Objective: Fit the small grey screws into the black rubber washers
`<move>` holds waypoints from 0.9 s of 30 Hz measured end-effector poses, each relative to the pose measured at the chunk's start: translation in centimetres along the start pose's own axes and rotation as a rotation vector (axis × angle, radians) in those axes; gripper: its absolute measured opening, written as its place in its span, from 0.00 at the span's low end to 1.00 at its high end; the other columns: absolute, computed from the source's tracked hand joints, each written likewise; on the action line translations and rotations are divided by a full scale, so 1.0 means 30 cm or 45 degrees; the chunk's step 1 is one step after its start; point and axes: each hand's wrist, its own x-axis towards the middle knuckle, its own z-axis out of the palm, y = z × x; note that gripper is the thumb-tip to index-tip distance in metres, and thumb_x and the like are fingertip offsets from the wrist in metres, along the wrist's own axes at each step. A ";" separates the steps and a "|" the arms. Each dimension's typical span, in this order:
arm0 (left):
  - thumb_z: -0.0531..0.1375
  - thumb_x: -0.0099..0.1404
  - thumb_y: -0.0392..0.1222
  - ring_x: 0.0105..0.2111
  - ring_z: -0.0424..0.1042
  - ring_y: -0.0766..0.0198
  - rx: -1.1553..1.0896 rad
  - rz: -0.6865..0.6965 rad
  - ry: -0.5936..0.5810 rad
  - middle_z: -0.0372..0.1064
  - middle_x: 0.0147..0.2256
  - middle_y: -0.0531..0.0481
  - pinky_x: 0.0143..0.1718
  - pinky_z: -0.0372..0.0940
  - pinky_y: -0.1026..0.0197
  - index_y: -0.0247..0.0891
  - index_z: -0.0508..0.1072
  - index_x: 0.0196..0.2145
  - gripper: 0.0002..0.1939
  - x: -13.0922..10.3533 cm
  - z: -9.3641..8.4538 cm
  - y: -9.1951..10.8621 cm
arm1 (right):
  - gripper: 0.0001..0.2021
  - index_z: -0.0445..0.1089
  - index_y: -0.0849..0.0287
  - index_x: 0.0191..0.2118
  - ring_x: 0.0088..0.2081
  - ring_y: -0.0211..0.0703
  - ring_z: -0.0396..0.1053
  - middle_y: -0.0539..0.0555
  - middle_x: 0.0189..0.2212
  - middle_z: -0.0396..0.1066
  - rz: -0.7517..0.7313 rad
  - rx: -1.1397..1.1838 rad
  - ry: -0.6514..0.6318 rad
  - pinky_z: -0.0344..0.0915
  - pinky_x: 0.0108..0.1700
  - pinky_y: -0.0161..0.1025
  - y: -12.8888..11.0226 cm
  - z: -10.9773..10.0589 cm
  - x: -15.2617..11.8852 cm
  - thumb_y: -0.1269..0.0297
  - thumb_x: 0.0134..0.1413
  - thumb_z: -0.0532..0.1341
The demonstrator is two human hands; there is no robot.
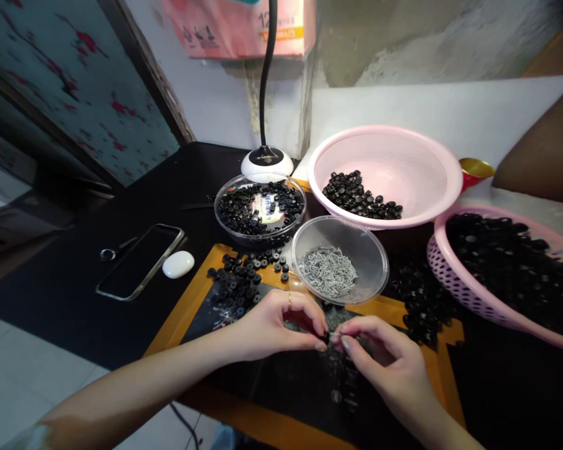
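Note:
My left hand (281, 325), with a ring on one finger, pinches a small black piece (327, 337) between thumb and fingertips. Close beside it, the fingertips of my right hand (385, 353) are pressed together at the same piece; whatever they hold is too small to make out. Both hands are above a dark mat (281, 387) with orange edges. Just behind them a clear plastic bowl (378, 265) contains many small grey metal screws (331, 272). Small black discs with centre holes (239, 281) are heaped on the mat behind my left hand.
Behind stand a clear round tray (218, 215) of black discs and a pink colander (417, 162) with black caps. A pink basket (469, 287) of black parts is at right, beside loose black pieces (422, 300). A phone (141, 262), white oval case (178, 265) and lamp base (266, 164) are leftward.

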 end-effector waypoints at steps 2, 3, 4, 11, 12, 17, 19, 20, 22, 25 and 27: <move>0.66 0.52 0.30 0.34 0.72 0.65 -0.043 -0.015 -0.004 0.71 0.33 0.46 0.39 0.69 0.62 0.29 0.73 0.29 0.06 -0.001 0.002 -0.002 | 0.03 0.70 0.52 0.35 0.33 0.40 0.73 0.48 0.30 0.74 0.037 0.042 -0.014 0.70 0.36 0.35 -0.005 0.002 0.002 0.68 0.55 0.61; 0.66 0.52 0.30 0.34 0.72 0.65 -0.057 -0.016 0.000 0.71 0.33 0.46 0.40 0.69 0.62 0.29 0.73 0.29 0.06 0.000 0.002 -0.003 | 0.03 0.70 0.52 0.35 0.33 0.40 0.73 0.48 0.30 0.74 0.036 0.046 -0.014 0.70 0.35 0.35 -0.006 0.002 0.003 0.68 0.55 0.61; 0.66 0.52 0.30 0.34 0.72 0.65 -0.064 -0.015 0.004 0.71 0.33 0.46 0.40 0.69 0.62 0.29 0.73 0.28 0.06 0.001 0.002 -0.004 | 0.04 0.71 0.52 0.35 0.32 0.39 0.73 0.48 0.29 0.74 0.027 0.041 -0.008 0.70 0.35 0.34 -0.007 0.002 0.004 0.69 0.55 0.61; 0.66 0.51 0.29 0.34 0.72 0.66 -0.099 -0.027 0.006 0.71 0.33 0.46 0.39 0.69 0.63 0.29 0.73 0.28 0.06 0.004 0.002 -0.002 | 0.09 0.71 0.50 0.37 0.34 0.37 0.72 0.46 0.32 0.74 -0.122 0.033 -0.001 0.69 0.38 0.32 0.006 -0.002 0.001 0.74 0.54 0.61; 0.66 0.51 0.29 0.34 0.72 0.66 -0.100 -0.028 0.003 0.71 0.33 0.46 0.39 0.69 0.63 0.29 0.73 0.28 0.05 0.003 0.003 -0.003 | 0.10 0.70 0.50 0.37 0.35 0.37 0.72 0.46 0.32 0.74 -0.154 0.032 0.000 0.69 0.39 0.33 0.008 -0.002 0.001 0.75 0.54 0.61; 0.67 0.51 0.29 0.33 0.72 0.66 -0.025 0.005 0.025 0.72 0.32 0.46 0.37 0.69 0.64 0.29 0.73 0.26 0.05 -0.001 0.002 -0.006 | 0.11 0.70 0.56 0.38 0.34 0.39 0.71 0.51 0.31 0.72 -0.367 -0.073 -0.035 0.69 0.37 0.36 0.003 0.004 0.007 0.79 0.52 0.61; 0.67 0.51 0.30 0.32 0.72 0.65 0.080 0.086 0.051 0.73 0.31 0.46 0.37 0.69 0.64 0.29 0.74 0.26 0.04 -0.001 0.000 -0.006 | 0.12 0.70 0.59 0.39 0.32 0.40 0.70 0.52 0.31 0.72 -0.468 -0.129 -0.039 0.68 0.35 0.37 -0.001 0.009 0.010 0.81 0.51 0.60; 0.66 0.52 0.30 0.32 0.73 0.65 0.144 0.138 0.058 0.73 0.31 0.45 0.37 0.68 0.64 0.29 0.74 0.25 0.04 -0.001 0.000 -0.005 | 0.12 0.70 0.59 0.39 0.32 0.40 0.70 0.53 0.30 0.72 -0.494 -0.154 -0.035 0.68 0.35 0.38 -0.003 0.012 0.011 0.81 0.51 0.60; 0.66 0.53 0.30 0.32 0.73 0.65 0.251 0.226 0.057 0.74 0.31 0.45 0.37 0.68 0.64 0.29 0.74 0.25 0.03 0.000 -0.001 0.000 | 0.11 0.70 0.60 0.39 0.31 0.39 0.69 0.53 0.30 0.71 -0.486 -0.200 -0.042 0.67 0.33 0.37 -0.008 0.012 0.014 0.80 0.52 0.59; 0.66 0.53 0.31 0.32 0.73 0.65 0.272 0.246 0.057 0.73 0.30 0.45 0.36 0.68 0.64 0.30 0.74 0.25 0.03 0.002 0.000 0.005 | 0.09 0.69 0.59 0.40 0.29 0.38 0.69 0.51 0.29 0.71 -0.405 -0.286 -0.085 0.67 0.32 0.35 -0.026 -0.014 0.020 0.76 0.52 0.60; 0.66 0.53 0.31 0.32 0.72 0.65 0.218 0.200 0.072 0.73 0.30 0.45 0.35 0.68 0.65 0.30 0.74 0.25 0.04 0.004 0.002 0.003 | 0.08 0.68 0.57 0.40 0.29 0.38 0.69 0.50 0.29 0.71 -0.340 -0.370 -0.042 0.67 0.31 0.34 -0.040 -0.056 0.028 0.73 0.53 0.60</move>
